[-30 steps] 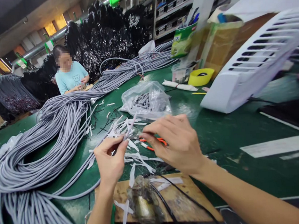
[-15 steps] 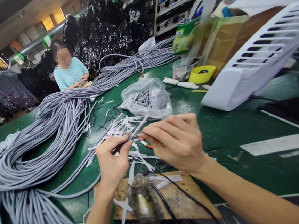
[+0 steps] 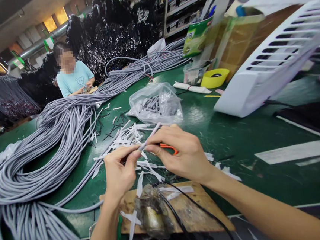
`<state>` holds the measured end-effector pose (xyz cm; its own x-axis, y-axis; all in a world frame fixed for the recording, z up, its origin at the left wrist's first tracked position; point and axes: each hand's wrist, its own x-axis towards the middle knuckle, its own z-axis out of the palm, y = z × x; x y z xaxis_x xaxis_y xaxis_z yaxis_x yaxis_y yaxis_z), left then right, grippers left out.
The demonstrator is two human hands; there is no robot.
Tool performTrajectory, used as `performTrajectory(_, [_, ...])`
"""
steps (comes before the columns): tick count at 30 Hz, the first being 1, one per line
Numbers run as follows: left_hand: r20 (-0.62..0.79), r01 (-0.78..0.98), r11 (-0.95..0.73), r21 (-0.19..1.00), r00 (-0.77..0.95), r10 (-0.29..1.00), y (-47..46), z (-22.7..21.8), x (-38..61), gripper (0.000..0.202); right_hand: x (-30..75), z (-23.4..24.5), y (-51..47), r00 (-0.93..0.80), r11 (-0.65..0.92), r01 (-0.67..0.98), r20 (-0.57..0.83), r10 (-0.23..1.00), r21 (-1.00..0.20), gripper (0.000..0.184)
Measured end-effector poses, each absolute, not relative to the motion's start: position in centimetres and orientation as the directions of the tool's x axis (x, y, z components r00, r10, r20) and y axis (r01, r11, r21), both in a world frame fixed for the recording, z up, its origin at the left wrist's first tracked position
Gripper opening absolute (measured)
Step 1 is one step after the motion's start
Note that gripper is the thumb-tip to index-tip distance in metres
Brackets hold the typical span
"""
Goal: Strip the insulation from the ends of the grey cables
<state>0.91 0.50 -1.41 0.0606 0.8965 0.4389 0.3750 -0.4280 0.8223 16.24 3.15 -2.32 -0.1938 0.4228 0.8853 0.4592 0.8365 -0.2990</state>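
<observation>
My left hand (image 3: 120, 172) pinches the end of a grey cable (image 3: 79, 187) that runs off to the left over the green table. My right hand (image 3: 179, 153) is closed, its thumb and fingers pinching a short grey sleeve (image 3: 151, 135) at the cable's tip, right against my left fingertips. Orange-handled cutters (image 3: 168, 147) lie on the table just under my right hand. White strips of stripped sheath (image 3: 128, 137) are scattered beneath both hands.
A large bundle of grey cables (image 3: 52, 137) fills the table's left. A clear bag of grey sleeves (image 3: 155, 105) lies behind my hands. A wooden board (image 3: 190, 210) with a metal tool sits near me. A white fan (image 3: 277, 57) stands right. Another person (image 3: 73, 77) works across the table.
My right hand has drawn in toward my left and taken the grey sleeve at the cable tip. The orange cutters, partly covered before, now show under my right hand.
</observation>
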Motion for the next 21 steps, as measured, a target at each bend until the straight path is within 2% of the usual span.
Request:
performTrajectory(4, [0.377, 0.282, -0.371, 0.885, 0.034, 0.925, 0.96, -1.39, 0.73, 0.016, 16.43, -2.2, 3.25, -0.094, 0.775, 0.365, 0.808, 0.582, -0.516, 0.011])
performTrajectory(7, [0.358, 0.219, -0.358, 0.908, 0.04, 0.933, 1.28, -1.49, 0.83, 0.019, 16.49, -2.08, 3.22, -0.025, 0.741, 0.317, 0.775, 0.631, -0.592, 0.012])
performTrajectory(13, [0.364, 0.17, -0.37, 0.913, 0.065, 0.929, 1.29, -1.62, 0.83, 0.025, 16.21, -1.92, 2.68, -0.13, 0.802, 0.221, 0.798, 0.588, -0.555, 0.004])
performTrajectory(17, [0.371, 0.164, -0.377, 0.912, 0.068, 0.926, 1.21, -1.5, 0.74, 0.026, 16.25, -1.87, 2.62, -0.112, 0.813, 0.272, 0.822, 0.558, -0.515, 0.006])
performTrajectory(21, [0.41, 0.18, -0.408, 0.895, 0.03, 0.912, 1.1, -1.31, 0.92, 0.016, 16.15, -1.91, 2.65, -0.086, 0.83, 0.325, 0.86, 0.504, -0.454, 0.008])
